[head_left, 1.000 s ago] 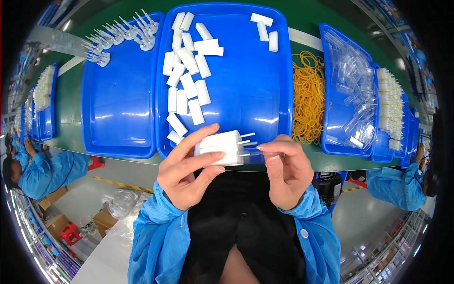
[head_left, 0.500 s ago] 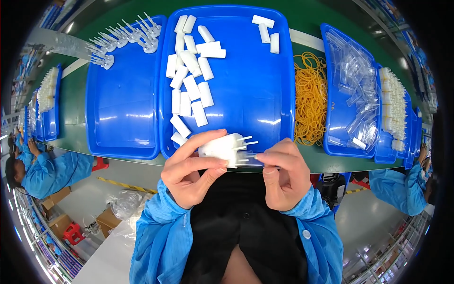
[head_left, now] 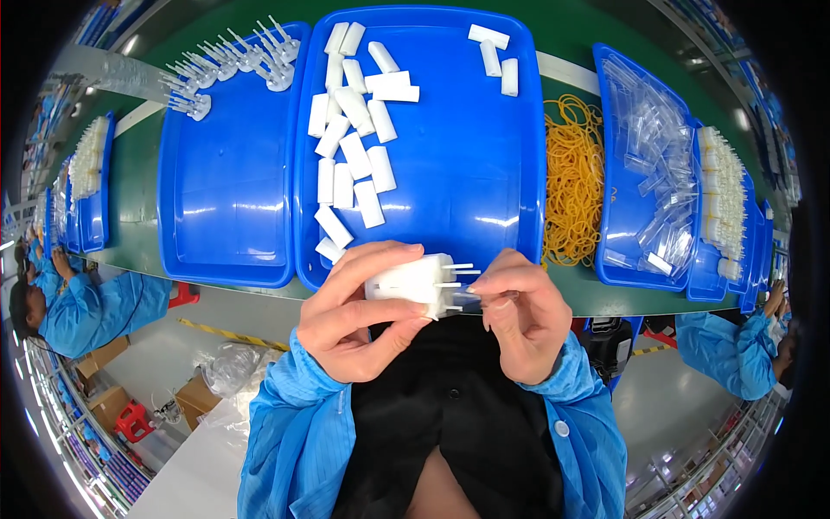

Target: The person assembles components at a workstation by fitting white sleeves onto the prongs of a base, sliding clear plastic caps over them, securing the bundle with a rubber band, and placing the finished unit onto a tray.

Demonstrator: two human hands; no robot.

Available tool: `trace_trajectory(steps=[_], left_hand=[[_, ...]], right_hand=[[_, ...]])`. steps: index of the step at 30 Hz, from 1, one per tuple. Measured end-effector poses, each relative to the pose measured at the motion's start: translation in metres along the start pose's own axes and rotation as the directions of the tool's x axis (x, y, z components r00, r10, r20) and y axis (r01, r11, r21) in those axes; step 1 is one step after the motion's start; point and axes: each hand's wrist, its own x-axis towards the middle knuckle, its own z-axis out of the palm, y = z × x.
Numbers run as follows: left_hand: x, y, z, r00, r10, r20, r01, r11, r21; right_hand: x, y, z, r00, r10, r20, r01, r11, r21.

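Note:
In front of my chest, my left hand is closed round a bundle of white blocks, its thumb below and fingers above. Thin white pegs stick out from the bundle's right end. Just beside them, the thumb and fingertips of my right hand are pinched together on a clear plastic piece, which reaches in toward the bundle. How far that piece goes in is hidden. Beyond my hands, loose white blocks lie along the left side of the big blue tray.
Left is another blue tray with white peg-bearing parts at its far end. Yellow rubber bands lie right of the big tray, then a tray of clear plastic pieces and stacked white bundles. Co-workers in blue sit either side.
My left hand has turned the white bundle slightly, so its pegs show more plainly. My right fingers stay pinched by its end, and less of the clear piece shows. The view has shifted slightly.

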Motion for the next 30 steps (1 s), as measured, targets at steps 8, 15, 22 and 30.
trace_trajectory(steps=[8,15,22,30], left_hand=[[-0.001,-0.001,0.0,0.999,0.046,-0.015,-0.046,0.999,0.017],[-0.001,0.002,0.001,0.999,0.027,-0.028,-0.026,0.999,0.036],[-0.005,0.001,-0.004,0.995,-0.08,-0.059,0.07,0.984,-0.161],[-0.011,-0.005,0.001,0.97,-0.243,-0.029,0.202,0.862,-0.465]], right_hand=[[0.004,0.0,-0.007,0.98,-0.166,0.107,0.178,0.978,-0.107],[0.008,0.0,-0.011,0.971,-0.168,0.17,0.189,0.975,-0.114],[0.013,-0.008,-0.013,0.977,-0.211,0.039,0.212,0.917,-0.339],[0.011,-0.007,-0.014,0.996,-0.078,0.038,0.085,0.974,-0.21]])
